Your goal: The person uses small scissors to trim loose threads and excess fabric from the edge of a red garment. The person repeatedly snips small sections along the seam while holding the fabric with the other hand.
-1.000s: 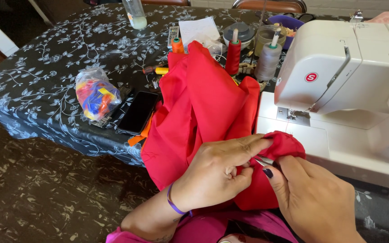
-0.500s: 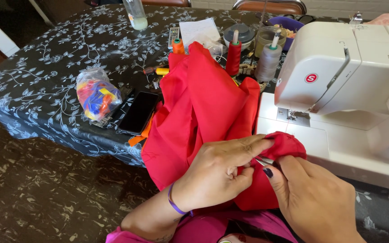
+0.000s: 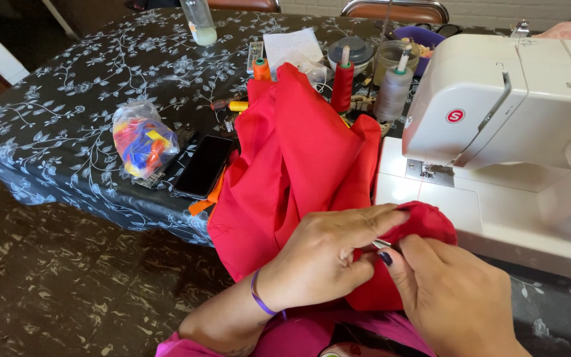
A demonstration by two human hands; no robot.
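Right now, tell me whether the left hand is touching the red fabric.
Touching. The head view shows the left hand pinching a fold of the red fabric, fingers pressed into it.

Views: one only, worn on the head; no second view, so no shared ground.
Position: above and just behind the hands, at the near table edge.
Facing: downward and forward, across the table point(image 3: 67, 99) toward chair backs point(image 3: 394, 8) at the far side.
Nearness: close; left hand point(image 3: 318, 258) and right hand point(image 3: 454, 297) are cut off low in frame.
Right side: filled by a white sewing machine point(image 3: 497, 119).
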